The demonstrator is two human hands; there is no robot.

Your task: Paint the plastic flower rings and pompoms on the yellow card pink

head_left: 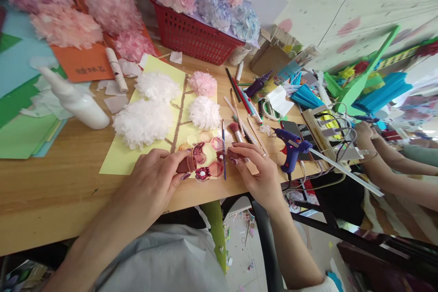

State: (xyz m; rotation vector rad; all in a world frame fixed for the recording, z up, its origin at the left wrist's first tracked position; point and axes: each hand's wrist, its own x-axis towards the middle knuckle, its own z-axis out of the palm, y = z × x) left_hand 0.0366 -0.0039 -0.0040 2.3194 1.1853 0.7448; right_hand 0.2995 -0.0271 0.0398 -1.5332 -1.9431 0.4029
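My left hand [155, 178] grips a small reddish-brown paint jar [192, 160] between thumb and fingers. The jar is tipped sideways, its mouth facing right, over a clear paint palette [216, 169] with round wells stained dark red, pink and yellow. My right hand [258, 171] is closed at the palette's right side, its fingertips pinching a small reddish-brown piece [236, 155] that looks like the jar's lid. A thin blue paintbrush [223, 146] lies across the palette's right edge. Beneath is yellow paper [116, 162] with a drawn brown stem, white paper flowers [143, 123] and a pink one [202, 83].
A white glue bottle [82, 109] stands at left. Makeup brushes [235, 131] and pens lie beyond my right hand. A blue glue gun [289, 146] sits near a power strip [318, 123]. A red basket [201, 36] of flowers is behind. Another person's arms [393, 164] rest at right.
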